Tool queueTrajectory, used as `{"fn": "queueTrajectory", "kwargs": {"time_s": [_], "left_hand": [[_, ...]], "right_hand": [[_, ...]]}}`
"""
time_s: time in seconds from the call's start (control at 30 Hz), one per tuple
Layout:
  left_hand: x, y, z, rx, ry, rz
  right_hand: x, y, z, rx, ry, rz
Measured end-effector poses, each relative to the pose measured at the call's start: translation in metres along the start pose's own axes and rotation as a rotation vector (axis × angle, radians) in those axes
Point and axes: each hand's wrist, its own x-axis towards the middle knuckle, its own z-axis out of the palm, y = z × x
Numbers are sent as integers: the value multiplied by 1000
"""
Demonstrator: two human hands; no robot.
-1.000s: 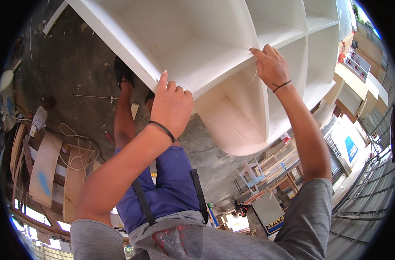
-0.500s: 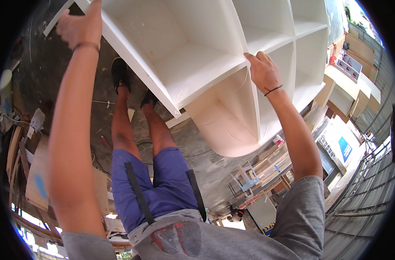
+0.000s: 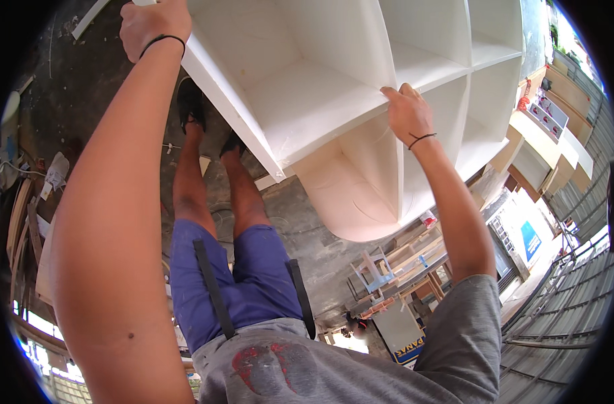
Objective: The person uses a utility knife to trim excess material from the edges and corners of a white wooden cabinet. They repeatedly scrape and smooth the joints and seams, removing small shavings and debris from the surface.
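A large white cubby shelf unit [image 3: 234, 120] with several open compartments and a rounded lower corner fills the upper middle of the view. At its upper left, my left hand [image 3: 156, 28] is wrapped round the outer panel's edge, near the top rim of the picture. My right hand [image 3: 409, 113] grips the front edge of an inner divider where several compartments meet, its thumb and forefinger on the white board. Where the fingers go behind the boards, they are hidden. Both forearms are raised and stretched toward the unit.
My feet in black shoes [image 3: 191, 108] stand on the dark concrete floor [image 3: 297, 215] close to the unit's edge. Offcuts of wood [image 3: 25, 236] lean at the left. A small light-blue stool [image 3: 375, 271] and timber pieces stand at the lower right, wooden cabinets [image 3: 532, 151] farther right.
My left hand has shifted right along with the unit's outer edge, its forearm looming larger. The unit sits slightly farther right in view; my right hand keeps its place on the divider.
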Motion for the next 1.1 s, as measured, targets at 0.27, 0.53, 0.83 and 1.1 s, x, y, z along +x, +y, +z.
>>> {"fn": "queueTrajectory", "kwargs": {"time_s": [0.27,0.53,0.83,1.1], "left_hand": [[24,-30,19,194,-48,-87],[17,-16,15,150,-51,-104],[21,-27,21,194,-50,-85],[22,-23,20,216,-51,-89]], "right_hand": [[-33,-65,-12,344,15,-52],[-2,7,-23,-127,-92,-169],[-30,-78,-5,169,-224,-183],[2,-6,-25,-170,-167,-89]]}}
